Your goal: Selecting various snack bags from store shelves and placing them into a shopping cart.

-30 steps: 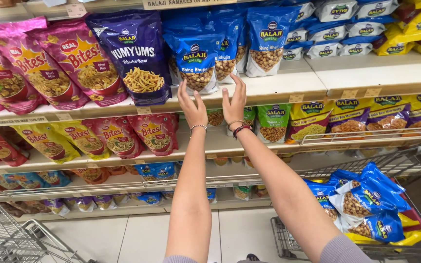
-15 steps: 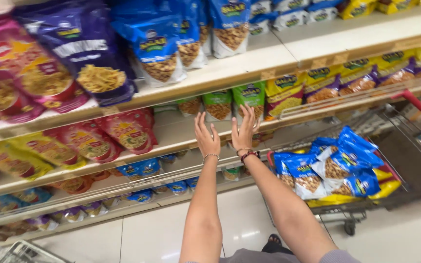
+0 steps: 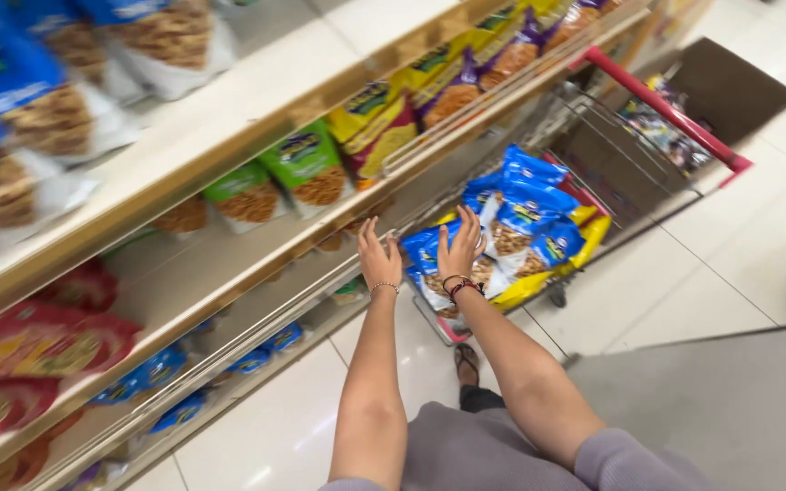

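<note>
Blue snack bags point(image 3: 511, 218) lie heaped in the shopping cart point(image 3: 666, 114) beside the shelf point(image 3: 256, 264). Above them, the left hand point(image 3: 379, 259) and right hand point(image 3: 459, 247) hover empty, fingers point(image 3: 468, 223) spread, touching nothing.

Top-shelf blue snack bags point(image 3: 38, 118) motion-blurred, cut by left and top edges; contents unclear. Red packets point(image 3: 38, 345) on lower shelf smeared, cut at left edge. Bottom-shelf blue packets point(image 3: 156, 368) too small and blurred to tell. Left hand point(image 3: 379, 264) and right hand point(image 3: 459, 250) cover part of the blue bags point(image 3: 525, 214) in the trolley point(image 3: 666, 114); palms hidden. Trolley's far contents too dark, blurred. Both elbows cut by bottom edge.
</note>
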